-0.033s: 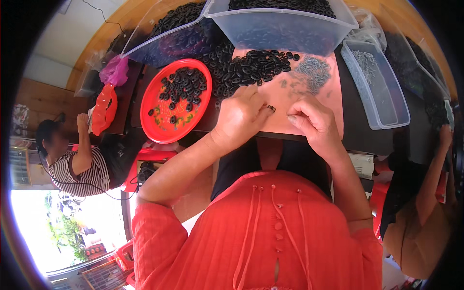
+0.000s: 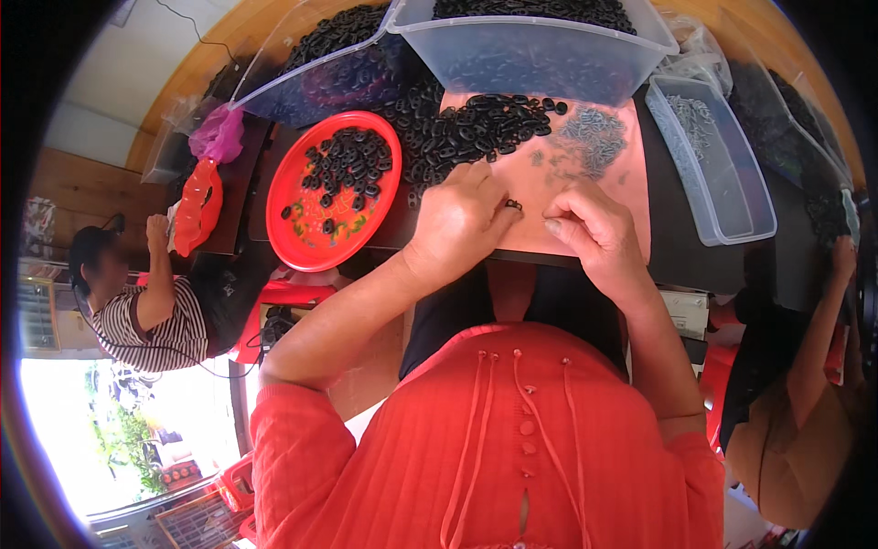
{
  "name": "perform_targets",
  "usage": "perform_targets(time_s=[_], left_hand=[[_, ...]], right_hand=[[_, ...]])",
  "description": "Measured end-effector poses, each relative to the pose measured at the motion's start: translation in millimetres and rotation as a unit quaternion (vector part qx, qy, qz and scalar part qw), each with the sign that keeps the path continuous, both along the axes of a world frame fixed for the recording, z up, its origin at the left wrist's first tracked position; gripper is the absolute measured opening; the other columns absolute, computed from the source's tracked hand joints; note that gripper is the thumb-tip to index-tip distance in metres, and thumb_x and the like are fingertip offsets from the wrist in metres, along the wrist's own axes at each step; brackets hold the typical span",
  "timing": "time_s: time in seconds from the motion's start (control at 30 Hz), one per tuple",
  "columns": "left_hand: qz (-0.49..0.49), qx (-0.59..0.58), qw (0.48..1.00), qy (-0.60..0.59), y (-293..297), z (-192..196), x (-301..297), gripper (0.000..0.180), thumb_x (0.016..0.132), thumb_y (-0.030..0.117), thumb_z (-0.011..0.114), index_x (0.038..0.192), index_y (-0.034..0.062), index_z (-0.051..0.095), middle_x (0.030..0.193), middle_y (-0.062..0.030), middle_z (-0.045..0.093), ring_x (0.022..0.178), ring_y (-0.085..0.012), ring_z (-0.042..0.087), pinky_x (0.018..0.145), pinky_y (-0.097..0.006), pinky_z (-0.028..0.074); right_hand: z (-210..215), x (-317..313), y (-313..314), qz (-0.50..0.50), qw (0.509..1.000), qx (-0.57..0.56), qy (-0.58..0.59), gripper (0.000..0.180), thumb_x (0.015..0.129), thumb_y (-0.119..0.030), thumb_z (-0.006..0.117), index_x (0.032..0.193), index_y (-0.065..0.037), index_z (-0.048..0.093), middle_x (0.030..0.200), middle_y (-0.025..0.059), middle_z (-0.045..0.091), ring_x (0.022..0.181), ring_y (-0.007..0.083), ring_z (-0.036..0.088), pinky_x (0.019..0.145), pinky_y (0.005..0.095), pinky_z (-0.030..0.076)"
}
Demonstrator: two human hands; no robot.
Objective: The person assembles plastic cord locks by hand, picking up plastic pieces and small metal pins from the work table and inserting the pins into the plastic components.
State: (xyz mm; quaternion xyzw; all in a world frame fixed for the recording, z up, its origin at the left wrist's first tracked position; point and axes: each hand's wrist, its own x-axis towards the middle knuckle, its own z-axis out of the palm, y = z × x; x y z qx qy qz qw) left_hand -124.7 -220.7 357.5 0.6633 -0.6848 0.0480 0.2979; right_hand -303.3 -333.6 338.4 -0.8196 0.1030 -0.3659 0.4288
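My left hand (image 2: 462, 215) is closed, its thumb and finger pinching a small black oval piece (image 2: 514, 206) with a bit of shiny metal on it. My right hand (image 2: 596, 231) is just to the right, thumb and fingertips pressed together; anything between them is too small to make out. Both hands are over a pink sheet (image 2: 535, 236) near the table's front edge. Beyond my left hand lies a heap of loose black oval pieces (image 2: 485, 128) with holes. A pile of small silvery metal parts (image 2: 594, 142) lies on the sheet beyond my right hand.
A red plate (image 2: 297, 242) with more black pieces stands at left. Behind the sheet is a large clear bin (image 2: 540, 69) of black pieces; at right, a clear box (image 2: 732, 201) contains metal parts. People sit at the left (image 2: 155, 316) and right (image 2: 805, 403).
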Motion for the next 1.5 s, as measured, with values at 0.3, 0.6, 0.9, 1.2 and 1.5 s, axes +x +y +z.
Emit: perform_targets(time_s=[0.3, 0.6, 0.9, 1.2, 1.5], left_hand=[[-0.034, -0.027, 0.999, -0.002, -8.9, -5.8, -3.1, 0.015, 0.074, 0.006, 0.073, 0.082, 0.0031, 0.06, 0.079, -0.0114, 0.055, 0.075, -0.032, 0.059, 0.062, -0.042, 0.048], [-0.065, -0.016, 0.995, 0.068, -6.9, -7.0, 1.5, 0.015, 0.075, 0.0, 0.071, 0.086, 0.0015, 0.062, 0.079, -0.0114, 0.056, 0.074, -0.0298, 0.059, 0.066, -0.037, 0.049], [-0.046, 0.051, 0.908, 0.414, 1.9, 3.7, -14.6, 0.01, 0.082, -0.005, 0.069, 0.09, -0.0011, 0.063, 0.081, -0.0002, 0.061, 0.069, -0.0087, 0.057, 0.059, -0.026, 0.046], [-0.03, 0.01, 0.778, 0.627, 7.8, 1.8, -31.8, 0.015, 0.084, -0.004, 0.071, 0.095, -0.0014, 0.062, 0.081, -0.003, 0.063, 0.063, -0.0064, 0.055, 0.052, -0.021, 0.045], [0.008, -0.023, 0.774, 0.633, 12.7, 5.8, -45.5, 0.013, 0.086, 0.003, 0.072, 0.095, -0.0011, 0.063, 0.079, -0.0021, 0.065, 0.061, -0.0046, 0.054, 0.051, -0.018, 0.043]], right_hand=[[-0.3, 2.6, 0.4, 0.002, 1.0, 0.008, -0.017, 0.012, 0.077, 0.005, 0.066, 0.082, -0.001, 0.056, 0.077, 0.0106, 0.056, 0.073, 0.0265, 0.057, 0.067, 0.035, 0.046], [0.5, 1.3, 1.0, -0.005, 1.0, 0.001, -0.014, 0.012, 0.077, 0.004, 0.066, 0.081, -0.002, 0.056, 0.076, 0.0099, 0.056, 0.073, 0.0267, 0.057, 0.066, 0.0355, 0.046], [-2.7, -0.4, 1.6, 0.004, 0.995, 0.092, -0.04, 0.009, 0.086, 0.003, 0.064, 0.087, -0.001, 0.057, 0.078, 0.0036, 0.058, 0.071, 0.0125, 0.057, 0.065, 0.0264, 0.045], [6.6, 9.9, 18.6, 0.038, 0.935, 0.335, -0.109, 0.005, 0.094, -0.003, 0.062, 0.098, -0.001, 0.062, 0.088, -0.0005, 0.062, 0.078, 0.0056, 0.057, 0.071, 0.0197, 0.045], [11.6, 15.5, 32.4, -0.024, 0.962, 0.247, -0.116, 0.005, 0.091, 0.002, 0.064, 0.094, -0.001, 0.061, 0.087, -0.0024, 0.06, 0.075, 0.0043, 0.054, 0.064, 0.0197, 0.047]])
